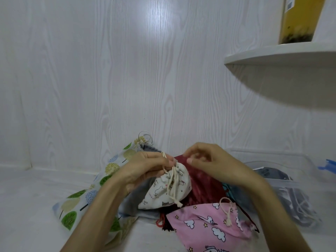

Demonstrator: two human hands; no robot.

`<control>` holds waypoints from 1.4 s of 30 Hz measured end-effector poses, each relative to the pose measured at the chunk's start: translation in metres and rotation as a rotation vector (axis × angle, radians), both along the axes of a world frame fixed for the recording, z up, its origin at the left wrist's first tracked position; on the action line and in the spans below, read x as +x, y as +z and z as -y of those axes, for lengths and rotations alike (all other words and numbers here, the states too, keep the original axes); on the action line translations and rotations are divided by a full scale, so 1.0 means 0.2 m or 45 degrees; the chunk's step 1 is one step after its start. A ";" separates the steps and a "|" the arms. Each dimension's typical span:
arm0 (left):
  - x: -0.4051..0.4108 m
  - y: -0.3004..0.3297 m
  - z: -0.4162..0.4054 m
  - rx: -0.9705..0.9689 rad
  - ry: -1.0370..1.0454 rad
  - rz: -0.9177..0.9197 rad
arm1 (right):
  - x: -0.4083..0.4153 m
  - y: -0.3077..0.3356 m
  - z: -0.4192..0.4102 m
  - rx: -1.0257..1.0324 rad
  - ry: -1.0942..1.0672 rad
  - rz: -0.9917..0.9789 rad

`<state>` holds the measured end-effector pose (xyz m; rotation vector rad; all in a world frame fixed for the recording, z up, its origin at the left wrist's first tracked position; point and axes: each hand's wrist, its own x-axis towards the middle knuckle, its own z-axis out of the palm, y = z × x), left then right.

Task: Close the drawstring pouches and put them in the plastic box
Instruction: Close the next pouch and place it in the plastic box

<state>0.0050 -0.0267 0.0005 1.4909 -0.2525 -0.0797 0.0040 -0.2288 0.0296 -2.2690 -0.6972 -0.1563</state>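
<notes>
Our left hand (pixel 145 168) pinches the gathered neck of a small white printed pouch (pixel 164 190), thumb and fingers closed on it where the cream drawstring (pixel 172 186) comes out; one loop of cord pokes up above the knuckles, and the knotted ends hang down the front of the pouch. Our right hand (pixel 212 164) sits just beside it, fingers curled with the tips drawn together over the dark red cloth; we cannot tell whether it grips a cord, the red fabric or nothing, because the fingertips are blurred and turned inward.

Behind and under the white pouch lies a dark red pouch (pixel 203 184), mostly covered by our hand and by the other bags. Nearer us, a pink pouch (pixel 209 224) with clouds and stars lies flat, its lower edge cut off by the frame, its cream cord looped on top. To the left, a bag printed with green trees (pixel 101 180) stretches under our left forearm, with grey cloth half hidden between the two.

On the right, the clear plastic box (pixel 291 179) is partly blocked by our right forearm. Grey fabric and pale cords show through its wall, but we cannot make out how many pouches it holds. A blue clip (pixel 327 166) sits at the frame edge.
</notes>
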 end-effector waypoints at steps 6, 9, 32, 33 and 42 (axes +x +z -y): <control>-0.02 0.01 0.01 0.214 0.023 0.244 | 0.04 -0.10 -0.05 0.056 0.124 -0.150; -0.02 0.01 0.00 0.206 0.136 0.373 | 0.05 -0.09 -0.04 0.137 0.092 -0.133; 0.02 -0.06 0.00 0.226 0.136 0.569 | 0.07 -0.13 -0.07 0.409 -0.300 0.032; 0.02 -0.06 0.01 0.195 0.125 0.543 | 0.06 -0.13 -0.09 0.220 -0.440 0.281; 0.04 0.02 -0.06 -0.040 0.184 0.438 | 0.13 -0.16 0.07 0.028 -0.883 0.441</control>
